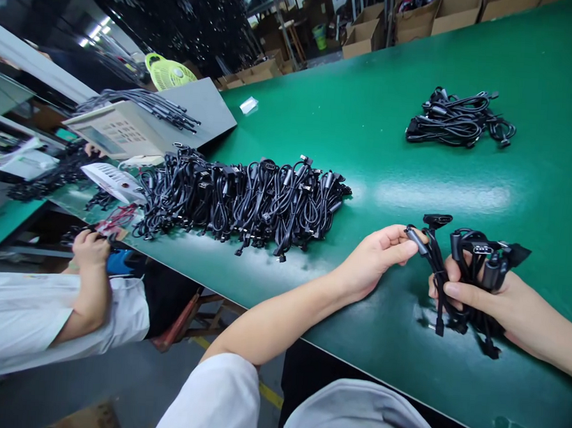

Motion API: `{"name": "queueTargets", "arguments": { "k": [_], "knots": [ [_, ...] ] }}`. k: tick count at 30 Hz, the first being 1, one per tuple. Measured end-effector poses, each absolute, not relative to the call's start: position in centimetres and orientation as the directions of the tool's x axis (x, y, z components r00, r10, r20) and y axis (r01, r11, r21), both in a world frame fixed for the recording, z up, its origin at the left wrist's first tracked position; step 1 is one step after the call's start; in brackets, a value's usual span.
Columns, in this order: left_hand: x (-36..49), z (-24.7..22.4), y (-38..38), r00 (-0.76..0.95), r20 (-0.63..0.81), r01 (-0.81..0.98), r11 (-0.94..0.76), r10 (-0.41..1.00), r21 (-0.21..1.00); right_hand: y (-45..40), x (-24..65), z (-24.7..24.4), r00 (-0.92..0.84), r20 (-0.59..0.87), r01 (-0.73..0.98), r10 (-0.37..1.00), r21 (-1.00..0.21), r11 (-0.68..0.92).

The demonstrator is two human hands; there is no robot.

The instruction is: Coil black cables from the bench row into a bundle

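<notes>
My right hand is wrapped round several coiled black cables, their connectors sticking out above and below the fingers. With thumb and fingertips together, my left hand pinches a cable by its thicker grey sleeve, at the left side of that bunch. A flat black connector stands up just above this spot. Both hands are over the green tabletop near its front edge. To their left lies a long row of bundled black cables. My right palm and some of the held cables are hidden.
A smaller cable pile lies on the green table at the far right. Behind the row stand a beige instrument box and a green fan. A co-worker's hand is at the left. Cardboard boxes stand beyond.
</notes>
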State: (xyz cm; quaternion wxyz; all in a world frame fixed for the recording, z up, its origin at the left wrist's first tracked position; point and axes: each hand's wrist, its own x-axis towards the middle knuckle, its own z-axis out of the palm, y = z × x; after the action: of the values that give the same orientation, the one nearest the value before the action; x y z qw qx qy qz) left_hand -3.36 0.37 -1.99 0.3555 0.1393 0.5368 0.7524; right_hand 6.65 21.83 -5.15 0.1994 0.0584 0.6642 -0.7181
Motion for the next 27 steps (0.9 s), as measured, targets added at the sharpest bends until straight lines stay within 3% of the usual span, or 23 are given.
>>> {"name": "queueTargets", "arguments": {
  "k": [4,7,12,24,27],
  "knots": [
    [-4.1,-2.2,0.1,-0.804,-0.140,-0.128,0.061,0.578,0.990,21.7,6.8,-5.2,-0.902,-0.389,0.405,-0.188,-0.913,-0.052],
    [-4.8,-2.2,-0.1,-0.844,-0.007,0.023,0.048,0.537,0.999,21.6,7.1,-5.3,-0.898,-0.399,0.415,-0.184,-0.908,-0.055],
    [-5.1,-2.1,-0.2,-0.761,0.017,-0.032,-0.063,0.648,0.998,21.2,7.6,-4.7,-0.887,-0.400,0.425,-0.230,-0.902,-0.070],
    [-4.9,-2.4,0.0,-0.777,-0.024,-0.069,-0.046,0.629,0.997,20.9,7.5,-4.4,-0.892,-0.394,0.408,-0.221,-0.913,-0.016],
    [-4.7,-2.6,0.1,-0.817,-0.015,-0.088,-0.099,0.576,0.991,20.8,7.1,-4.2,-0.926,-0.346,0.352,-0.152,-0.936,-0.011]
  ]
}}
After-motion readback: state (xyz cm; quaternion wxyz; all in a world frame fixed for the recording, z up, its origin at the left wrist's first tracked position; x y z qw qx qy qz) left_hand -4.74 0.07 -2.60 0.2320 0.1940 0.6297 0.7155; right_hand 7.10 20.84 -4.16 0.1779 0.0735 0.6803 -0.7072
